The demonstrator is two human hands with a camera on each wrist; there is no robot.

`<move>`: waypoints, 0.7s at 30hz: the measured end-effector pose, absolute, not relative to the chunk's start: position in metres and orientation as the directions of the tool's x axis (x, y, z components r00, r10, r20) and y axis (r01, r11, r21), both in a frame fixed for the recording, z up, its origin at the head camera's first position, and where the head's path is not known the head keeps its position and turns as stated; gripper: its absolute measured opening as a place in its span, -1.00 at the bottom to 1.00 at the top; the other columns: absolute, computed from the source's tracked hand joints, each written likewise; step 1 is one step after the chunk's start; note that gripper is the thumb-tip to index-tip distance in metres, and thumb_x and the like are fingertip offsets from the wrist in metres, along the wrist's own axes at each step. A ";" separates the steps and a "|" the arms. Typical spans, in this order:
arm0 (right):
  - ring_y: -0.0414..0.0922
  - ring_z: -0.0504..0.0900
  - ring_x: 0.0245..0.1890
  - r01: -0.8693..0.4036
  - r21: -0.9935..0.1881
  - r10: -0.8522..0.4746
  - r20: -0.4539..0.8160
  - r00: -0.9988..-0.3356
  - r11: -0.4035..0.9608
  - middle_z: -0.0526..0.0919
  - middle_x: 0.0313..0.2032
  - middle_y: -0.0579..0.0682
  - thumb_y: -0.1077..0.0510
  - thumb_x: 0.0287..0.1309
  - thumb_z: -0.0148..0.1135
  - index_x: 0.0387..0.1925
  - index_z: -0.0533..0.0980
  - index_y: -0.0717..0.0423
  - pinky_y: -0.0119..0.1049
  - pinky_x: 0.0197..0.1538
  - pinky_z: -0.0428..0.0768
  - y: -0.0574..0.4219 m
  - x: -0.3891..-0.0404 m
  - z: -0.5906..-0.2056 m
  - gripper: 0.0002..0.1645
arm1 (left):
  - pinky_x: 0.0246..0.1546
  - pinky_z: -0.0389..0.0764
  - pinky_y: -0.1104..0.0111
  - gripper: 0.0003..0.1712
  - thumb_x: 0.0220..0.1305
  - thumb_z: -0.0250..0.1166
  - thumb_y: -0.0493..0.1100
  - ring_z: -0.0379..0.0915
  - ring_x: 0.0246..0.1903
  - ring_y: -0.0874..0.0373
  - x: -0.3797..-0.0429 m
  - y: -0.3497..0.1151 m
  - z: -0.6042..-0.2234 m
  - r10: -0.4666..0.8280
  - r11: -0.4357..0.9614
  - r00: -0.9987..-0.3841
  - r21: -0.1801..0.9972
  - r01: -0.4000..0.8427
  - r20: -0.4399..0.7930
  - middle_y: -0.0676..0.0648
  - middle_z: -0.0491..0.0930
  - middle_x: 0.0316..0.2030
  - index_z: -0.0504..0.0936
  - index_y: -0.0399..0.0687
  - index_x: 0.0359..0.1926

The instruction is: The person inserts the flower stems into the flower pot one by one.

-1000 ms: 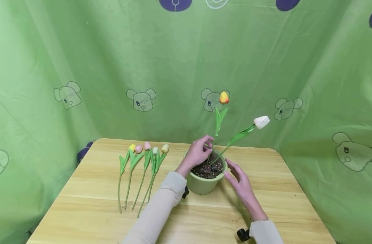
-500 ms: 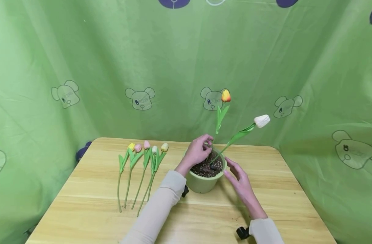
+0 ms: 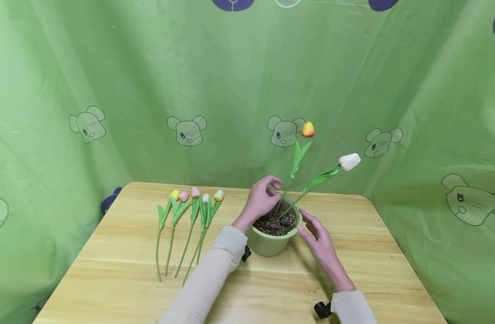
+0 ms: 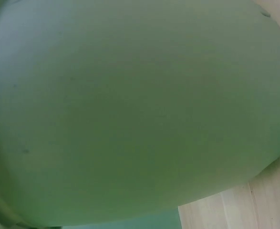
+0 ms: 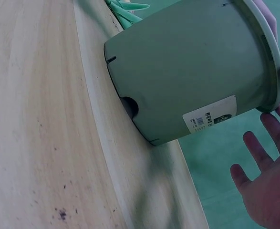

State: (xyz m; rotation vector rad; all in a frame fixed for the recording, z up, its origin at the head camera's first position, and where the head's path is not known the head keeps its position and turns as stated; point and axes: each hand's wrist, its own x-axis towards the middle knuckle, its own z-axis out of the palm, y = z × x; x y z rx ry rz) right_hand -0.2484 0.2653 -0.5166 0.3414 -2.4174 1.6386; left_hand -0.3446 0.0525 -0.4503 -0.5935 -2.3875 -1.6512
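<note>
A green pot (image 3: 268, 245) filled with dark soil stands on the table. In it, a yellow-red tulip (image 3: 308, 129) leans slightly right and a white tulip (image 3: 349, 161) leans further right. My left hand (image 3: 261, 198) is over the pot's left side, fingers bent loosely just left of the yellow-red tulip's stem, apparently apart from it. The pot's wall (image 4: 140, 114) fills most of the left wrist view, which hides that hand. At the rim's right side, my right hand (image 3: 319, 236) rests with fingertips touching; the right wrist view shows its fingers (image 5: 258, 151) spread and rather straight.
Several tulips, among them a yellow one (image 3: 174, 194) and a pink one (image 3: 196, 192), lie side by side on the wooden table (image 3: 121, 252) left of the pot. Soil crumbs (image 5: 62, 213) dot the tabletop. A green curtain (image 3: 231, 81) hangs behind.
The yellow-red tulip has tipped to the right, and its stem has come away from my left fingers, which have risen slightly. My right hand stays at the rim.
</note>
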 end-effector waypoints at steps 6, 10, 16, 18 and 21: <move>-0.13 0.38 0.45 -0.298 -0.890 -0.077 0.290 -0.954 0.346 0.36 0.49 0.19 0.17 0.50 0.15 0.52 0.29 0.08 -0.32 0.57 0.24 0.263 -0.248 -0.517 -0.36 | -0.18 0.75 0.40 -0.64 0.25 0.34 -0.37 0.62 -0.25 0.17 -0.346 0.046 -0.444 0.118 0.199 -0.913 0.891 0.408 0.391 -0.04 0.66 -0.17 0.66 -0.05 0.06; 0.06 0.35 0.48 -0.304 -0.891 -0.075 0.297 -0.952 0.336 0.35 0.50 0.20 0.17 0.51 0.15 0.52 0.28 0.09 -0.36 0.56 0.23 0.262 -0.248 -0.517 -0.36 | -0.20 0.74 0.40 -0.64 0.27 0.31 -0.38 0.60 -0.24 0.14 -0.344 0.038 -0.437 0.101 0.151 -0.919 0.907 0.394 0.382 -0.06 0.66 -0.17 0.66 -0.05 0.07; 0.13 0.32 0.49 -0.284 -0.898 -0.066 0.279 -0.958 0.337 0.34 0.51 0.19 0.14 0.51 0.14 0.53 0.26 0.09 0.09 0.61 0.18 0.262 -0.247 -0.516 -0.35 | -0.22 0.77 0.39 -0.62 0.30 0.29 -0.38 0.62 -0.17 0.02 -0.339 0.012 -0.428 0.115 0.090 -0.921 0.919 0.384 0.373 -0.22 0.65 -0.07 0.62 -0.10 0.13; 0.04 0.33 0.48 -0.281 -0.900 -0.068 0.275 -0.959 0.332 0.33 0.51 0.17 0.14 0.51 0.14 0.54 0.26 0.09 0.20 0.59 0.17 0.262 -0.247 -0.516 -0.35 | -0.22 0.78 0.38 -0.62 0.31 0.30 -0.39 0.63 -0.17 0.00 -0.338 -0.001 -0.427 0.109 0.087 -0.920 0.918 0.386 0.376 -0.23 0.64 -0.07 0.62 -0.10 0.13; -0.18 0.36 0.44 -0.280 -0.902 -0.067 0.274 -0.960 0.328 0.33 0.51 0.16 0.13 0.51 0.14 0.54 0.26 0.08 0.21 0.59 0.17 0.262 -0.247 -0.516 -0.35 | -0.20 0.78 0.35 -0.61 0.31 0.30 -0.39 0.63 -0.16 -0.02 -0.336 -0.021 -0.427 0.094 0.105 -0.921 0.916 0.388 0.379 -0.22 0.65 -0.07 0.61 -0.11 0.14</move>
